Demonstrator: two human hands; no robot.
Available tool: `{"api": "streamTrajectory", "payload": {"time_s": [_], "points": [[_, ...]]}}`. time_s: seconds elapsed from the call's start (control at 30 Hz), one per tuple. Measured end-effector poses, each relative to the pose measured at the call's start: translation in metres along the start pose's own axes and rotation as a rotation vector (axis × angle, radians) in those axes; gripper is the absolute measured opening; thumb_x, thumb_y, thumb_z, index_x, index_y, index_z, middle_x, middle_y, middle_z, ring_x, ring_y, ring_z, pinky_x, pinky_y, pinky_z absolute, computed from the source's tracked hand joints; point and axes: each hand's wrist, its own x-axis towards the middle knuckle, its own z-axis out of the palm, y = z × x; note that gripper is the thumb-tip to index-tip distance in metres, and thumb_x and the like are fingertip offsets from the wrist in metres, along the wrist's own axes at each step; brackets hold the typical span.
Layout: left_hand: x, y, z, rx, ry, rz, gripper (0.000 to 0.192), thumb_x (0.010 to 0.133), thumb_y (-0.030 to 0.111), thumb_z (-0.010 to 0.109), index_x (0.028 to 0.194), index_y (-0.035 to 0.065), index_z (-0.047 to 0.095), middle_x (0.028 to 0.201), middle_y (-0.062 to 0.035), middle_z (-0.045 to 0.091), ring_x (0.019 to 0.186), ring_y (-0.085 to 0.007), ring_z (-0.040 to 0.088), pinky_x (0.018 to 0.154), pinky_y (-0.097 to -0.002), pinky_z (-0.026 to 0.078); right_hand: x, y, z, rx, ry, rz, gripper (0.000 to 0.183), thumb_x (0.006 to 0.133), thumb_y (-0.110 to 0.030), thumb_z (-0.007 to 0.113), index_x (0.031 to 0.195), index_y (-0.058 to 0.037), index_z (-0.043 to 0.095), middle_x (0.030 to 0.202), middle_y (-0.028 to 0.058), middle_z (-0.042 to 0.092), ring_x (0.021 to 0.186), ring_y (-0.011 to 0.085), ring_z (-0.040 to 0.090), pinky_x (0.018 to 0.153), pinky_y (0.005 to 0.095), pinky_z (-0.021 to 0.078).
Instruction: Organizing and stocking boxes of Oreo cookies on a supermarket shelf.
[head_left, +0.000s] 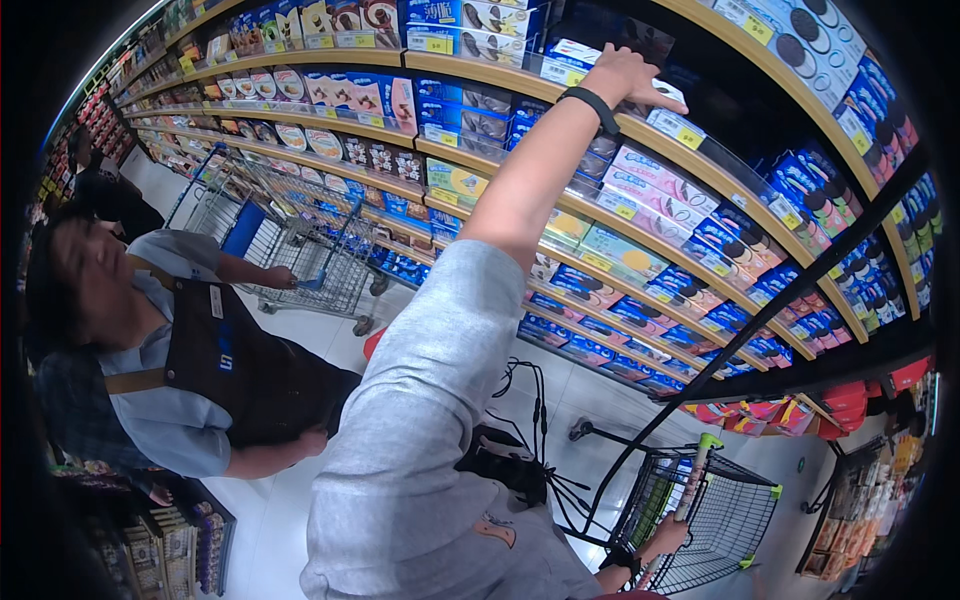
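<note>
My left hand (630, 75) is stretched up to an upper shelf, its fingers bent over a white-and-blue package (583, 52) and its thumb spread to the right. Whether it grips the package is hidden by the hand. Around the wrist is a black band. Rows of blue boxed cookies (814, 184) stand farther right on the shelving, with pink boxes (652, 172) on the shelf below. At the lower right, my right hand (664, 538) is closed around the handle bar (691, 480) of a black wire shopping cart (731, 510) with green corners, which holds some packages.
A person in a dark apron (255, 360) stands close on the left, one hand at another metal cart (300, 255). Another person (112, 187) is farther back. Black cables (540, 420) hang before me, and a dark pole (757, 322) crosses the right side. A low display (176, 540) stands lower left.
</note>
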Motion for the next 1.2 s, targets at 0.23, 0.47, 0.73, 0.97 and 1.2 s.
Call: {"api": "streamTrajectory", "payload": {"time_s": [0.23, 0.47, 0.73, 0.97, 1.2], "points": [[0.011, -0.005, 0.006, -0.107, -0.077, -0.013, 0.114, 0.051, 0.095, 0.053, 0.128, 0.0112, 0.063, 0.117, -0.0172, 0.066, 0.12, -0.03, 0.057, 0.103, -0.047, 0.034, -0.008, -0.013, -0.012, 0.023, -0.031, 0.064, 0.039, 0.074, -0.039, 0.069, 0.078, -0.0002, 0.068, 0.071, 0.0193, 0.067, 0.065, 0.0397, 0.066, 0.058, 0.0491, 0.0509], [0.014, -0.006, -0.01, -0.29, -0.281, 0.001, 0.116, 0.048, 0.079, 0.072, 0.126, -0.0056, 0.059, 0.124, -0.0244, 0.061, 0.116, -0.0362, 0.06, 0.101, -0.0461, 0.043, -0.034, -0.026, -0.021, -0.014, -0.013, 0.006, 0.042, 0.075, -0.039, 0.063, 0.081, 0.0016, 0.07, 0.075, 0.0214, 0.068, 0.071, 0.0404, 0.068, 0.064, 0.0513, 0.0534], [0.026, -0.001, -0.011, -0.372, -0.35, 0.008, 0.082, 0.051, 0.071, 0.078, 0.093, 0.0001, 0.075, 0.1, -0.0175, 0.071, 0.084, -0.0286, 0.071, 0.072, -0.0345, 0.053, -0.046, -0.061, -0.023, 0.014, -0.013, -0.022, 0.039, 0.077, -0.041, 0.068, 0.077, -0.0018, 0.07, 0.067, 0.018, 0.067, 0.06, 0.0378, 0.066, 0.054, 0.0483, 0.0505], [0.026, 0.039, -0.008, -0.422, -0.302, 0.097, 0.082, 0.055, 0.071, 0.075, 0.101, 0.0028, 0.074, 0.109, -0.0169, 0.07, 0.099, -0.0303, 0.068, 0.087, -0.038, 0.053, -0.058, -0.098, -0.04, 0.053, 0.008, -0.05, 0.037, 0.077, -0.038, 0.067, 0.075, -0.0014, 0.07, 0.066, 0.0178, 0.067, 0.059, 0.0381, 0.066, 0.054, 0.0485, 0.0512], [0.028, 0.063, -0.009, -0.472, -0.294, 0.143, 0.084, 0.055, 0.072, 0.075, 0.106, 0.0045, 0.073, 0.113, -0.015, 0.069, 0.103, -0.029, 0.066, 0.091, -0.0383, 0.051, -0.063, -0.123, -0.041, 0.01, 0.043, -0.051, 0.035, 0.078, -0.037, 0.066, 0.075, -0.0021, 0.071, 0.065, 0.0175, 0.067, 0.06, 0.0374, 0.066, 0.054, 0.0484, 0.0518]]}}
